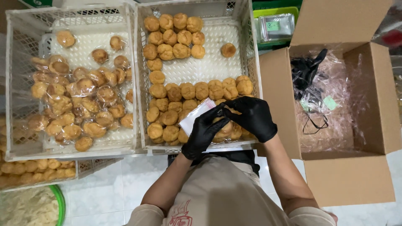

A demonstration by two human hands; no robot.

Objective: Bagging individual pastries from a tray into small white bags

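A big brown cardboard box [368, 125] is seen to the right of the hands, open at the top, with crinkly clear plastic and a black bag inside. A white plastic crate [255, 54] full of bare round buns is placed right under and in front of the hands. Another white crate [12, 83], well off to the left of the hands, is filled with buns wrapped in clear bags.

Black gloves are worn on both hands. A small clear plastic bag [196, 115] is pinched by the left hand [205, 130] at its near end. Its long side is tilted, so it points up and to the right, toward the right hand. The right hand [253, 117] is curled, and its fingertips are closed on the same bag's edge, just above the buns.
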